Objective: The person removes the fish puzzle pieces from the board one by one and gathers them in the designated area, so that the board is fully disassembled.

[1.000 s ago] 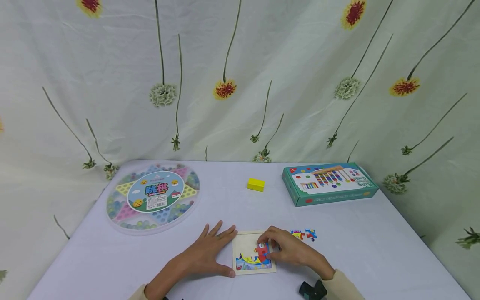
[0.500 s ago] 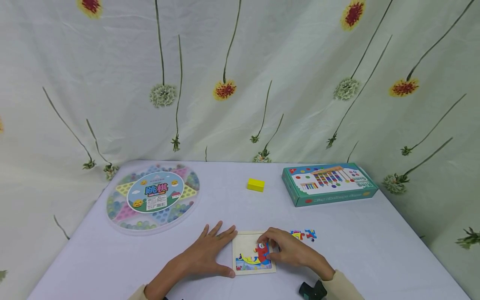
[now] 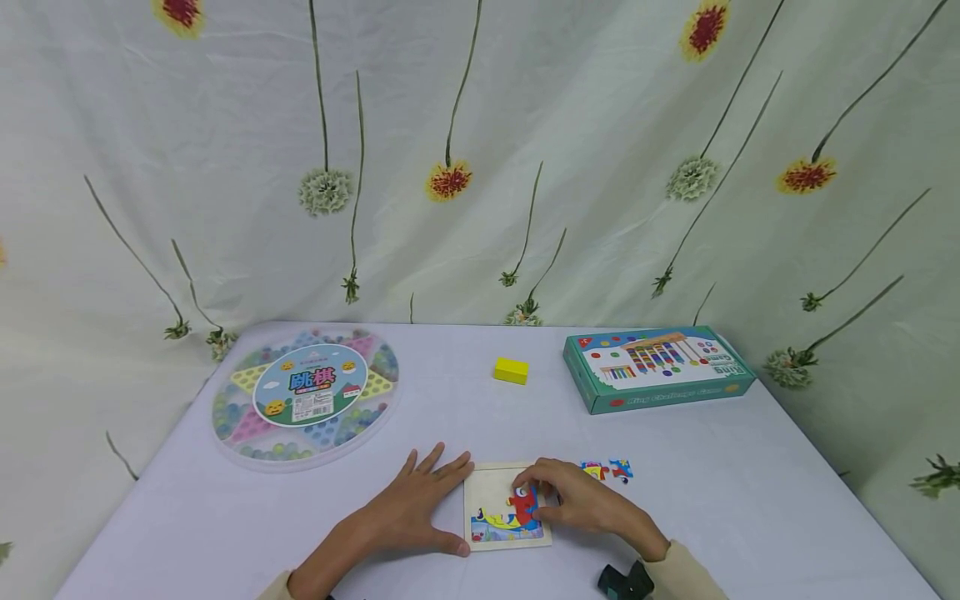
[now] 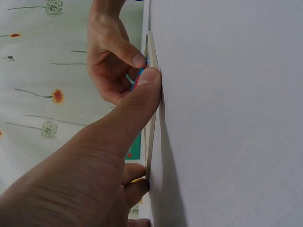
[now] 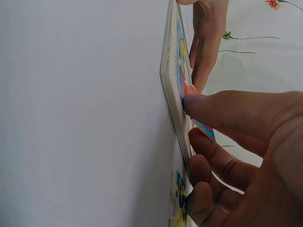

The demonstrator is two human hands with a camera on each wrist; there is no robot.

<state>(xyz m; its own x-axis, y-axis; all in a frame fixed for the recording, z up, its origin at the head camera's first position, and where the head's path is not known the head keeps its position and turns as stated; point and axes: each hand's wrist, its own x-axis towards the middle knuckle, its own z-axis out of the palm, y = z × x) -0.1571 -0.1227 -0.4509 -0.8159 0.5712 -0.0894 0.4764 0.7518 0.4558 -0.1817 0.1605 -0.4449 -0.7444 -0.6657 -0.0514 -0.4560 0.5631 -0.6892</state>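
Note:
A small wooden jigsaw board (image 3: pixel 495 477) lies on the white tabletop in the head view. Its lower part and right side bear picture pieces in blue, yellow and red; the upper left is bare wood. My left hand (image 3: pixel 420 508) is spread beside it, thumb and a fingertip touching the left edge. Over the board's right side, my right hand (image 3: pixel 573 497) pinches a red-and-blue puzzle piece (image 5: pixel 206 130) between thumb and fingers. That piece stands tilted to the board in the right wrist view; the fingers hide much of it. Just beyond the right hand lie loose puzzle pieces (image 3: pixel 621 470).
A round Chinese checkers set (image 3: pixel 311 383) with marbles stands at the back left. At the back middle lies a yellow block (image 3: pixel 512 370). A green game box (image 3: pixel 660 367) occupies the back right. Behind the table hangs a flowered curtain (image 3: pixel 600 108).
Both hands stay at the board almost unmoved. The right hand's fingers shift very slightly around the held puzzle piece. Nothing else visibly moves.

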